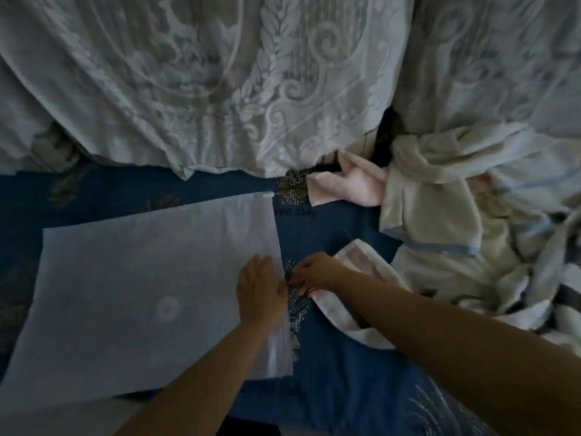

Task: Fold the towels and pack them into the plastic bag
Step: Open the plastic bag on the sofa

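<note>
- Bag (132, 297) lies flat on the blue bed cover (339, 382), left of centre, mouth edge facing right. Looks empty from here.
- My left hand (258, 291) is spread flat, palm down on the bag just beside its mouth edge.
- My right hand (314, 273) is pinched at that same edge, fingers curled; can't tell if I've got the top layer only or both.
- Step in hand, as I read it: opening the bag mouth. No towel packed yet, so early in the task.
- To do it well: keep the left palm pinning the lower layer, peel only the top layer with the right. If both layers lift, slide the fingertips against each other to split them.
- Open the mouth wide before reaching for a towel, else the film will collapse shut.
- Nearest towel (352, 297) lies loose under my right forearm, white with a pale stripe, not folded.
- Towel pile (456, 234) is a heap at right; pink towel (349, 184) up near the lace curtain (220, 83).
- Risk: thin film, slippery, poor light.
</note>
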`<state>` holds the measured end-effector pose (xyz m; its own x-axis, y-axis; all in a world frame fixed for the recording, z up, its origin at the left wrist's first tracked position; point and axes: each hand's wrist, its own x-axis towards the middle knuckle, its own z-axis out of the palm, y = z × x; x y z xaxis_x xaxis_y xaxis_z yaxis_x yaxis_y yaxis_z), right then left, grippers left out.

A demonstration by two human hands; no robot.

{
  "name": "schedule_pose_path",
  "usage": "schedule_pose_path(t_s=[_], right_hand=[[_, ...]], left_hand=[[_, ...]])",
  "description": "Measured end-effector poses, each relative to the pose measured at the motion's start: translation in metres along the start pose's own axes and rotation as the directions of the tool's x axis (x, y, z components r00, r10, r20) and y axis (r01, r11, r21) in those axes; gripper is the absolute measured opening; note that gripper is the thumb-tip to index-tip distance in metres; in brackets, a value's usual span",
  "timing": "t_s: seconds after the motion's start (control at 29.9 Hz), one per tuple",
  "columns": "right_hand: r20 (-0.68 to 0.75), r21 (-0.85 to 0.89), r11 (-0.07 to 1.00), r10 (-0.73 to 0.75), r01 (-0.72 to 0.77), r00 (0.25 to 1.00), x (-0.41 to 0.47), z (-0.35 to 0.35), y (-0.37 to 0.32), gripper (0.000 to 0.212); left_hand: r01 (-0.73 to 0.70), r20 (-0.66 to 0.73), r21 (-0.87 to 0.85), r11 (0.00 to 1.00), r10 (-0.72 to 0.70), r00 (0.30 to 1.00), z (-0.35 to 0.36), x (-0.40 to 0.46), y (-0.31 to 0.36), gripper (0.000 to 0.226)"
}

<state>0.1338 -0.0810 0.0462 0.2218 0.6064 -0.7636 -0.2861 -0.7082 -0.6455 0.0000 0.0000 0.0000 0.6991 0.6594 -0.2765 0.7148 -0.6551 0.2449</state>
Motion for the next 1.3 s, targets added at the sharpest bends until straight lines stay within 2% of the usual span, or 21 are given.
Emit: schedule_pose_path(t_s=[0.07,0.13,0.23,0.33,0.47,0.6,0.63,0.77,0.87,1.0,1.1,1.2,1.27,1.3], right_hand=[[-0.003,-0.199,0.979,0.033,-0.033,0.999,0.020,0.007,0.002,0.023],[0.008,-0.267,0.963,0.019,-0.016,1.000,0.038,0.011,0.004,0.027],[0.016,-0.216,0.975,-0.048,0.050,0.999,0.049,0.010,0.009,0.025],[-0.004,-0.175,0.976,-0.133,0.130,0.991,0.042,0.010,0.018,0.013],[-0.084,-0.272,0.952,-0.170,0.142,0.982,0.022,0.032,0.033,0.018],[-0.356,-0.236,0.960,-0.230,0.151,0.905,0.003,0.054,0.057,0.021],[-0.384,-0.212,0.968,-0.210,0.135,0.899,-0.003,0.058,0.063,0.020],[-0.289,-0.064,0.998,-0.009,-0.010,0.957,-0.038,0.078,0.082,0.021],[-0.308,0.033,0.998,-0.040,0.052,0.950,-0.056,0.088,0.105,0.013],[-0.285,0.201,0.970,-0.074,0.135,0.956,-0.076,0.091,0.125,0.008],[-0.297,0.149,0.970,-0.143,0.194,0.944,-0.093,0.097,0.130,0.021],[-0.313,0.102,0.954,-0.238,0.282,0.919,-0.105,0.107,0.132,0.043],[-0.341,0.055,0.937,-0.308,0.345,0.888,-0.112,0.114,0.134,0.030],[-0.348,0.046,0.925,-0.340,0.378,0.874,-0.115,0.116,0.135,0.023]], left_hand=[[0.008,-0.119,-0.025,1.000,-0.011,0.993,0.019,0.001,-0.006,0.055],[-0.054,-0.218,-0.052,0.997,0.042,0.975,0.036,-0.001,-0.007,0.061],[-0.111,-0.294,-0.221,0.969,0.043,0.955,0.049,0.004,-0.013,0.063],[-0.176,-0.331,-0.416,0.892,0.032,0.943,0.051,-0.001,-0.015,0.051],[-0.190,-0.283,-0.518,0.834,0.043,0.958,0.047,-0.020,-0.013,0.047],[-0.135,-0.208,-0.532,0.836,0.026,0.978,0.042,-0.045,-0.010,0.053],[-0.119,-0.181,-0.551,0.826,0.021,0.983,0.041,-0.054,-0.010,0.057],[-0.143,-0.105,-0.594,0.791,0.101,0.989,0.038,-0.089,-0.014,0.064],[-0.142,-0.026,-0.569,0.810,0.155,0.988,0.032,-0.106,-0.018,0.056],[-0.198,-0.009,-0.532,0.823,0.228,0.974,0.021,-0.128,-0.015,0.043],[-0.245,-0.038,-0.430,0.869,0.253,0.967,0.015,-0.146,-0.012,0.034],[-0.231,-0.109,-0.347,0.909,0.206,0.973,0.010,-0.161,-0.009,0.025],[-0.234,-0.114,-0.407,0.883,0.205,0.972,0.005,-0.166,-0.009,0.018],[-0.223,-0.097,-0.484,0.846,0.201,0.975,0.003,-0.168,-0.009,0.022]])
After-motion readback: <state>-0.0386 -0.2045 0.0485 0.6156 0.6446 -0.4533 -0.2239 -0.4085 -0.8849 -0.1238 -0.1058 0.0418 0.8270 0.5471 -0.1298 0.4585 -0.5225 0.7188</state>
